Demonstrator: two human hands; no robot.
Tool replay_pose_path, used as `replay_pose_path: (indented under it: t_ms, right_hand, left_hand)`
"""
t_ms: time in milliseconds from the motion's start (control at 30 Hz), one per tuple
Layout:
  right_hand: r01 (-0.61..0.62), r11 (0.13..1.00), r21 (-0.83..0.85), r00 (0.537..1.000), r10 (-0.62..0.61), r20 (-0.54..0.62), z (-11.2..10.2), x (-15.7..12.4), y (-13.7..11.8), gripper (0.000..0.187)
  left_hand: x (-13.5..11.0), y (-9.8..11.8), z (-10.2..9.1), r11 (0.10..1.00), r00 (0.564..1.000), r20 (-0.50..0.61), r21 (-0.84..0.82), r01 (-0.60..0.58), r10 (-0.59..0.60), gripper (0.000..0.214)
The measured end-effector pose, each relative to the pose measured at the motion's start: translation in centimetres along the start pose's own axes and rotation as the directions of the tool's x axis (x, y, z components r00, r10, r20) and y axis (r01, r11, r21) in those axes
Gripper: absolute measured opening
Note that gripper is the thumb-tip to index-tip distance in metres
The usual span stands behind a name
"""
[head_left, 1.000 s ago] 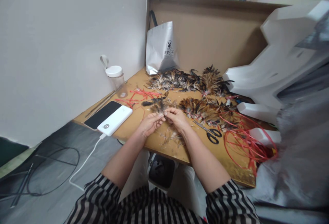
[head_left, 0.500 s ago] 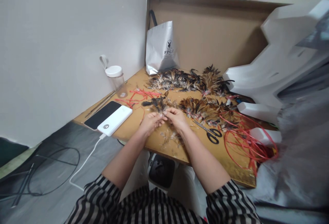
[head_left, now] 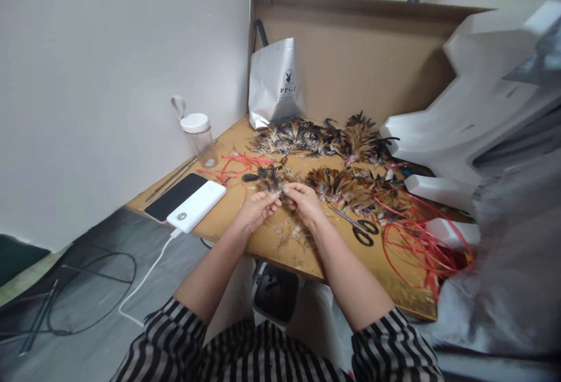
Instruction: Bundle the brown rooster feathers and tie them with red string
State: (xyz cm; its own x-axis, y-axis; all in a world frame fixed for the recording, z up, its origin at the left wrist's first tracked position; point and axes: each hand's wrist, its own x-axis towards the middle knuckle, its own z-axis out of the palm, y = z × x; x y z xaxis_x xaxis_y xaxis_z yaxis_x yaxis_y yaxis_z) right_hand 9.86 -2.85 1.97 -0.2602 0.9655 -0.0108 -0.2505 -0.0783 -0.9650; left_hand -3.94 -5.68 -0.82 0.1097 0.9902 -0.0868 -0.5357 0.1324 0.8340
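Feathers (head_left: 271, 180), gathered in a small brown-and-black tuft, sit at the person's fingertips over the front half of the table (head_left: 368, 280), their tips fanned away. The left hand (head_left: 254, 209) pinches the tuft's near end between thumb and forefinger; the right hand (head_left: 304, 202) pinches at its right edge, though how many quills it catches is too small to tell. The tuft should be almost weightless, soft and springy at the tips, stiffer along the quills, and apt to slip or scatter under a slack grip. Best hold is low, where the quills meet, since squeezing the vanes would probably bend or ruffle them.
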Motion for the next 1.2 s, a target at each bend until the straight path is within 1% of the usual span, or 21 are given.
replay_pose_path:
  t_ms: [100,167,233,267,300,367,433,467,500,567,633,700,767,800,833,867,933,1000,1100,1200]
  right_hand:
    - [0.018,0.998,0.057,0.999,-0.016,-0.043,-0.4,0.2,-0.2,0.026]
    - [0.052,0.998,0.042,0.995,-0.049,-0.085,-0.5,0.2,-0.4,0.025]
    - [0.132,0.990,-0.056,0.984,-0.138,-0.111,-0.6,0.0,-0.7,0.025]
    - [0.191,0.972,-0.137,0.974,-0.205,-0.100,-0.6,-0.1,-0.9,0.026]
    - [0.257,0.938,-0.231,0.957,-0.280,-0.070,-0.5,-0.3,-1.0,0.026]
    - [0.388,0.826,-0.409,0.910,-0.413,0.030,-0.3,-0.7,-1.2,0.027]
    - [0.480,0.703,-0.524,0.857,-0.504,0.107,0.1,-1.0,-1.1,0.026]
    - [0.506,0.659,-0.557,0.835,-0.536,0.125,0.2,-1.1,-1.0,0.025]
    - [0.522,0.630,-0.575,0.819,-0.559,0.131,0.3,-1.1,-0.9,0.022]
    - [0.522,0.614,-0.591,0.808,-0.579,0.111,0.5,-1.0,-0.6,0.016]
    - [0.494,0.647,-0.581,0.818,-0.571,0.060,0.4,-0.8,-0.4,0.014]
    - [0.462,0.719,-0.520,0.835,-0.550,-0.019,0.1,-0.4,-0.4,0.015]
    - [0.415,0.824,-0.386,0.862,-0.492,-0.122,-0.4,0.0,-0.5,0.017]
    - [0.380,0.877,-0.295,0.883,-0.439,-0.166,-0.7,0.2,-0.7,0.019]
    - [0.338,0.920,-0.198,0.907,-0.374,-0.192,-1.0,0.3,-0.8,0.020]
    - [0.291,0.951,-0.105,0.932,-0.307,-0.193,-1.2,0.4,-1.0,0.021]
    - [0.203,0.979,0.036,0.972,-0.197,-0.125,-1.6,0.4,-1.4,0.021]
    - [0.140,0.985,0.106,0.990,-0.138,-0.023,-1.7,0.2,-1.8,0.021]
    - [0.071,0.990,0.124,0.991,-0.084,0.103,-1.7,-0.1,-2.1,0.020]
    - [0.043,0.991,0.126,0.985,-0.063,0.161,-1.7,-0.2,-2.0,0.019]
  left_hand:
    - [0.1,0.0,-0.1,1.000,1.000,0.009,-0.029,0.002,-0.002,0.021]
    - [0.1,0.0,-0.2,0.998,1.000,0.009,-0.056,0.004,-0.004,0.021]
    - [0.2,0.0,-0.3,0.997,1.000,0.005,-0.077,0.008,-0.007,0.020]
    - [0.3,0.0,-0.3,0.996,1.000,0.005,-0.084,0.008,-0.008,0.020]
    - [0.3,0.0,-0.4,0.996,1.000,0.008,-0.089,0.009,-0.008,0.019]
    - [0.4,0.0,-0.4,0.996,1.000,0.015,-0.092,0.009,-0.007,0.019]
    - [0.3,0.0,-0.4,0.997,1.000,0.020,-0.082,0.006,-0.004,0.019]
    - [0.3,0.0,-0.3,0.998,1.000,0.020,-0.068,0.003,-0.002,0.019]
    - [0.2,0.0,-0.2,0.999,1.000,0.021,-0.045,0.001,0.000,0.019]
    - [0.0,0.1,0.1,1.000,0.999,0.034,0.020,0.009,-0.010,0.020]
    - [-0.2,0.1,0.3,0.996,0.998,0.047,0.086,0.029,-0.033,0.021]
    - [-0.3,0.1,0.4,0.992,0.998,0.046,0.117,0.047,-0.053,0.023]
    - [-0.2,0.0,0.3,0.993,0.998,0.024,0.108,0.056,-0.059,0.022]
    - [-0.1,0.0,0.2,0.994,0.998,0.006,0.091,0.058,-0.059,0.021]
    - [0.1,-0.1,0.1,0.996,0.998,-0.015,0.064,0.058,-0.057,0.019]
    - [0.2,-0.1,-0.1,0.998,0.998,-0.038,0.030,0.056,-0.055,0.017]
    - [0.5,-0.1,-0.3,0.997,0.996,-0.077,-0.054,0.049,-0.053,0.011]
    - [0.6,0.0,-0.4,0.989,0.995,-0.087,-0.145,0.039,-0.052,0.005]
    - [0.6,0.3,-0.5,0.972,0.997,-0.057,-0.233,0.037,-0.052,0.005]
    - [0.4,0.3,-0.5,0.970,0.998,0.007,-0.233,0.064,-0.065,0.006]
